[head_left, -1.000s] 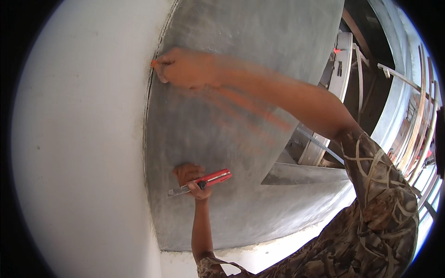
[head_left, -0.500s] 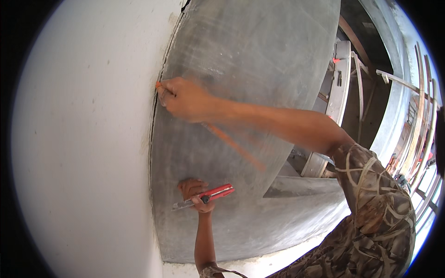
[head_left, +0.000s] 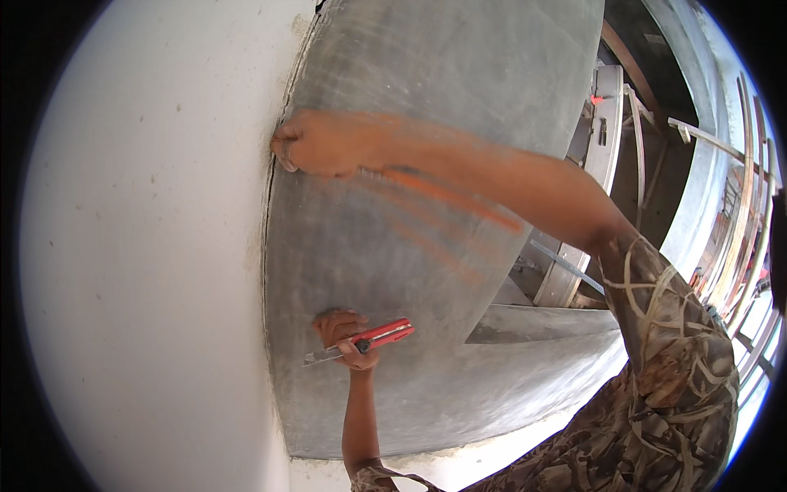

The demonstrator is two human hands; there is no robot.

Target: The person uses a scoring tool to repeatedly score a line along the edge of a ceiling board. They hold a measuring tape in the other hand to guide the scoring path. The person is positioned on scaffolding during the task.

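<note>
My right hand [head_left: 307, 145] is closed in a pinch at the dark joint [head_left: 271, 189] between the white surface and the grey cement surface. A long orange strip [head_left: 459, 200], smeared by motion, trails from this hand toward the right, below my forearm. The part inside my fingers is hidden. Lower down, my left hand [head_left: 344, 338] rests against the grey cement surface [head_left: 459, 66]. Its thumb and palm grip a red utility knife [head_left: 389, 332], whose pale blade is out and points left toward the joint.
A smooth white surface [head_left: 147, 246] fills the left side. To the right, an opening in the cement shows a long pale board [head_left: 607, 123] and dark recesses. Several long poles [head_left: 744, 197] stand at the far right. A cement ledge [head_left: 541, 325] lies below the opening.
My right hand has moved slightly up along the joint, and its forearm is higher. The orange strip has swung upward. My left hand with the utility knife has hardly moved.
</note>
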